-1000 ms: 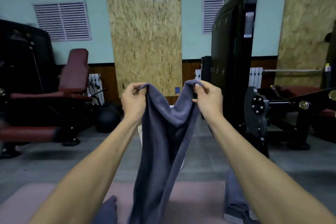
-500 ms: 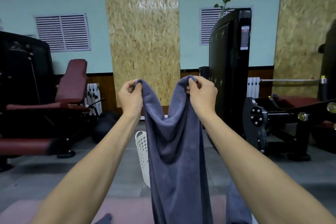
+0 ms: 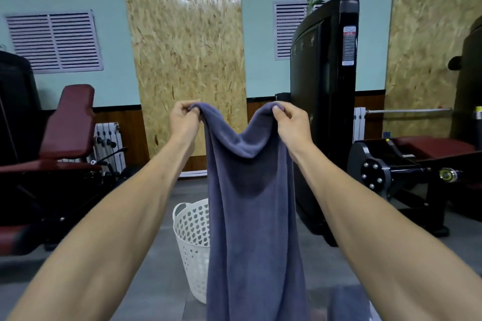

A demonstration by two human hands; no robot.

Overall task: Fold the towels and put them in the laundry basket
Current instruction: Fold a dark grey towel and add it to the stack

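Towel (image 3: 250, 216) hung between left hand (image 3: 184, 122) & right hand (image 3: 292, 125), both pinching top corners (basket (image 3: 193, 242) behind, on floor).

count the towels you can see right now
2: a grey towel held up by both hands over the basket, and part of another at the bottom right edge. More may lie out of view.

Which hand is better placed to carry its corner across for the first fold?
Probably either: the left hand and right hand each pinch a top corner of the grey towel at equal height. The left is marginally favoured, with the laundry basket below on its side.
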